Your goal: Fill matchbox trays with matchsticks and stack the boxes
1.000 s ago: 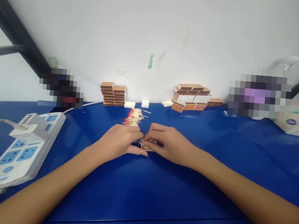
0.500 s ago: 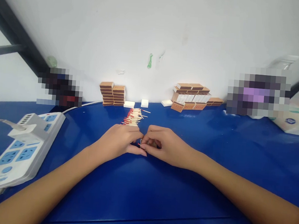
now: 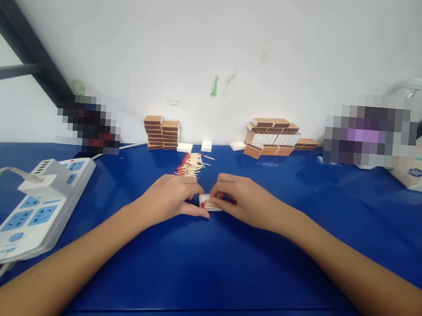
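A small white matchbox tray with red-tipped matches in it lies on the blue table between my hands. My left hand rests curled at its left end, thumb stretched along the table toward it. My right hand is curled over the tray's right side, fingertips pinching at the matches. Just behind my hands lies a loose pile of red-tipped matches.
A stack of brown matchboxes stands at the wall, with white inner trays beside it. A larger heap of brown and white boxes sits to the right. A white power strip with a plugged charger lies at the left.
My hands have drawn slightly apart, so the white tray with matches now shows between them. The right hand shifted a little right.
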Available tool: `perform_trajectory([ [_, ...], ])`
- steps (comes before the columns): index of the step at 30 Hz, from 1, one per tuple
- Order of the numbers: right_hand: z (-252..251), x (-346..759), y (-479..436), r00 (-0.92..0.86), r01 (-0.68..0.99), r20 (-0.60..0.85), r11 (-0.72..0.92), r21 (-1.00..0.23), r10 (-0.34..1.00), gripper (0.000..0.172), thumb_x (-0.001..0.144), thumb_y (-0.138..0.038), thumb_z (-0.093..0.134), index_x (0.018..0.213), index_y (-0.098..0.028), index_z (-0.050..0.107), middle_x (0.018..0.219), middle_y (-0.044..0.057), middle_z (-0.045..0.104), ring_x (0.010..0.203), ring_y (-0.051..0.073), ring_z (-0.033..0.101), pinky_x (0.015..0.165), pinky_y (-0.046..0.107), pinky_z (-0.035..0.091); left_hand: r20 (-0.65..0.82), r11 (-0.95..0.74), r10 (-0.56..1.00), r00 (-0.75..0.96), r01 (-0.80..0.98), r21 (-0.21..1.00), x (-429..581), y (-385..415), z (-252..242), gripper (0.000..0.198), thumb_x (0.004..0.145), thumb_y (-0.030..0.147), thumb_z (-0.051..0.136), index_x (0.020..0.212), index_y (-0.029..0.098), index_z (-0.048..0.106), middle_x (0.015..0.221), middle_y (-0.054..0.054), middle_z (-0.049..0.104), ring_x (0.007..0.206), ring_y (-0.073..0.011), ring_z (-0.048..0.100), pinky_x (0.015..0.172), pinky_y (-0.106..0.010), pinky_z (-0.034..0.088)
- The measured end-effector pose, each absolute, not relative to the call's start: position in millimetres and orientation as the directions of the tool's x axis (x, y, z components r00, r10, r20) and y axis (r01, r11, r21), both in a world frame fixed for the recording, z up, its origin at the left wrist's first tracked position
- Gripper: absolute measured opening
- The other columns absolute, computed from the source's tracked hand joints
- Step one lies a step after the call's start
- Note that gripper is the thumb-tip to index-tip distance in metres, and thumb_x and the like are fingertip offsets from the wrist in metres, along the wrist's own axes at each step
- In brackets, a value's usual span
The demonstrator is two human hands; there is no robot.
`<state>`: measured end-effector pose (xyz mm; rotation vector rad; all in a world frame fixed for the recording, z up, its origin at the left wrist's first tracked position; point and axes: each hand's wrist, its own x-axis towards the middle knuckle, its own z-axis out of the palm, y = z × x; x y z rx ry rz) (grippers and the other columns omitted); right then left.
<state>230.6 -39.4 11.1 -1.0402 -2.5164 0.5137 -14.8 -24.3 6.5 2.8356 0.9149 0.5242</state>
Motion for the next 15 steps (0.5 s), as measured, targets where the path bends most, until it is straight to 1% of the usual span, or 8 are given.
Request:
perform_trajectory([
  [6,13.3,229.2,-40.2,-0.668,0.617,0.154,0.657,-0.433,0.728,0.012,0.098,-0.023,0.063,0.091,-0.019,0.071,0.091,0.003,0.064,0.074,0.013,0.057,0.067,0.028,0.041,0.281,-0.803,0.596,0.752,0.556,0.216,-15.4,-23.2,5.1,0.059,0.088,0.074,0.059,0.093,0.017,0.074,0.075,0.0,0.065,0.063,-0.0122,0.058,0.058,-0.026,0.039],
  [12,7.4,226.6,-39.8,-0.655,0.565,0.207,0.653,-0.504,0.727,0.014,0.101,-0.028,0.062,0.093,-0.019,0.07,0.092,0.002,0.063,0.076,0.012,0.057,0.068,0.026,0.041,0.292,-0.804,0.595,0.749,0.555,0.215,-15.4,-23.6,5.3,0.057,0.088,0.073,0.062,0.088,0.016,0.071,0.074,0.001,0.064,0.06,-0.0111,0.056,0.057,-0.025,0.038],
  [15,6.2,226.8,-39.8,-0.661,0.564,0.198,0.653,-0.506,0.724,0.014,0.101,-0.029,0.063,0.094,-0.02,0.071,0.094,0.002,0.063,0.075,0.012,0.057,0.068,0.026,0.041,0.283,-0.801,0.598,0.75,0.561,0.209,-15.1,-23.9,6.2,0.057,0.088,0.073,0.061,0.089,0.017,0.071,0.074,0.001,0.064,0.061,-0.0115,0.056,0.057,-0.025,0.038],
])
